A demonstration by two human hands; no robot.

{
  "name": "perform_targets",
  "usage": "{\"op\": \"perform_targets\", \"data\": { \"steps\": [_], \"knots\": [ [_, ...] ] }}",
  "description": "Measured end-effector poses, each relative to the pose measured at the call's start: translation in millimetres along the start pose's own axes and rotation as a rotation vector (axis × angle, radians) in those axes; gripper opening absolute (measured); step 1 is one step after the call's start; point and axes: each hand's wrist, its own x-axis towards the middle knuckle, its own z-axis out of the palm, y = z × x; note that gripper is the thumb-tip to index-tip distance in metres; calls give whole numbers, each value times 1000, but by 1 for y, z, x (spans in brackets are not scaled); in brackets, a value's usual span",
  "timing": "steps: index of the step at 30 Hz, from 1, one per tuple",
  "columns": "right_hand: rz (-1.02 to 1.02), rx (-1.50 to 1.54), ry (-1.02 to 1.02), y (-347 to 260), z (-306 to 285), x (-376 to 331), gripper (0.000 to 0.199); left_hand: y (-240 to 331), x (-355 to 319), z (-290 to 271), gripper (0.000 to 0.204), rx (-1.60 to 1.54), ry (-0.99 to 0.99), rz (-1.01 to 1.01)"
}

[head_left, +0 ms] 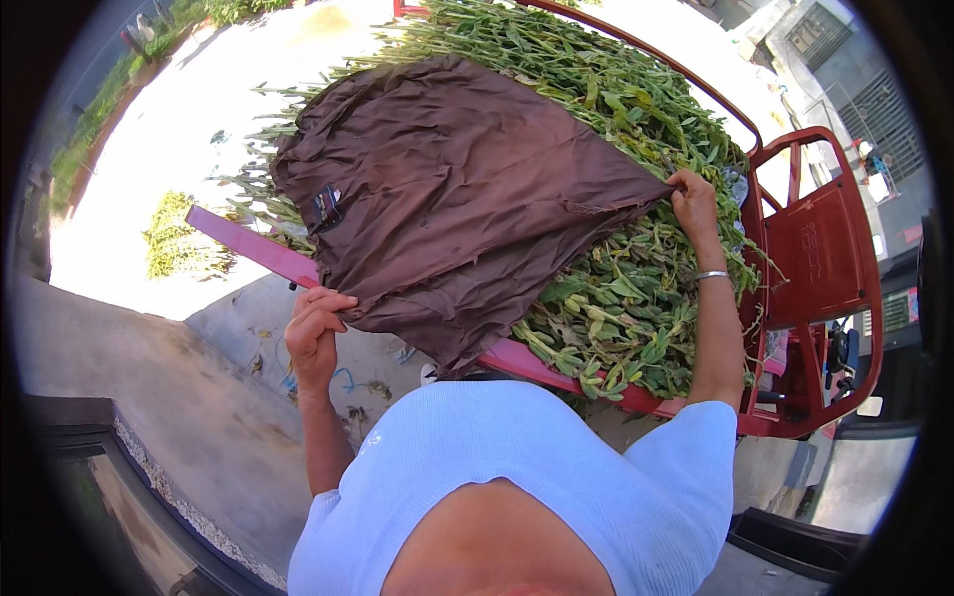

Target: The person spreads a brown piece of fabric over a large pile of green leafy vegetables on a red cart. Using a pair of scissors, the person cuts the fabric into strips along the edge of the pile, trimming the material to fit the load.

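Note:
A dark brown cloth (457, 189), wrinkled and with a small dark label near its left side, lies spread over a heap of cut green leafy plants (621, 99). My left hand (314, 326) pinches the cloth's near left edge beside the pink side rail. At the right, my right hand (694, 204) grips a corner of the cloth and pulls it to a point above the plants. Some of the cloth's near edge hangs over the rail. Plant stems stick out past the cloth on the far left.
The plants fill a red cart bed with a pink side rail (253, 253). A red metal frame (810, 248) stands at its right end. Another plant bundle (184, 238) lies on the bright ground at left. Blue string (348, 379) and dry leaves lie on the concrete near my left arm.

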Motion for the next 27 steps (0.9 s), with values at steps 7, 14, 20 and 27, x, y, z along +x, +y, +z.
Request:
{"op": "perform_targets", "data": {
  "steps": [7, 14, 20, 27],
  "knots": [
    [-95, -135, 13, -16, -5, -19, 17, -2, -6, 2, 14, 62, -19, 51],
    [55, 160, 67, 8, 1, -21, 14, -5, -4, -2, 15, 20, 33, 57],
    [115, 7, 101, 2, 5, -17, 11, -20, 9, -2, 16, -144, 134, -48],
    [8, -249, 115, -4, 11, -30, 12, -19, 0, -2, 14, 150, -20, 114]
  ]
}}
